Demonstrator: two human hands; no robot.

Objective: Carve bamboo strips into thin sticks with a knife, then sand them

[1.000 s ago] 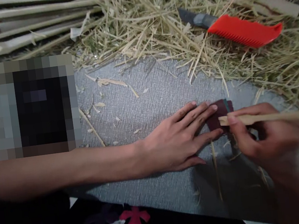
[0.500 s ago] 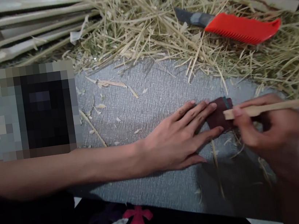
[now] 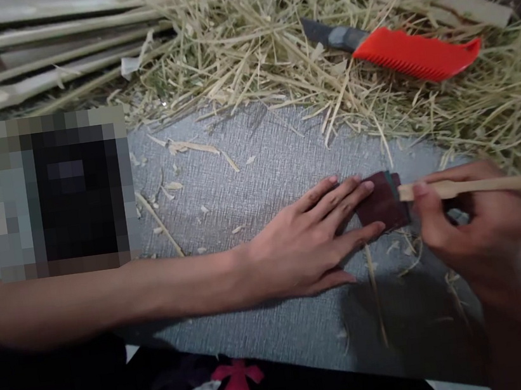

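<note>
My left hand (image 3: pixel 314 239) lies flat on the grey mat (image 3: pixel 249 183), fingers stretched out and pressing on the near edge of a dark maroon piece of sandpaper (image 3: pixel 384 204). My right hand (image 3: pixel 476 230) is closed around a thin pale bamboo stick (image 3: pixel 480 185). The stick runs out to the right edge of view, and its tip rests at the right edge of the sandpaper.
A knife with a red ribbed handle (image 3: pixel 415 54) lies on a heap of bamboo shavings (image 3: pixel 270 46) at the back right. Long split bamboo strips (image 3: pixel 46 63) lie at the back left. A blurred dark patch (image 3: pixel 62 194) covers part of the left.
My right hand has drawn the stick to the right, so its tip has slid from over the sandpaper to its right edge. My left hand has stayed in place.
</note>
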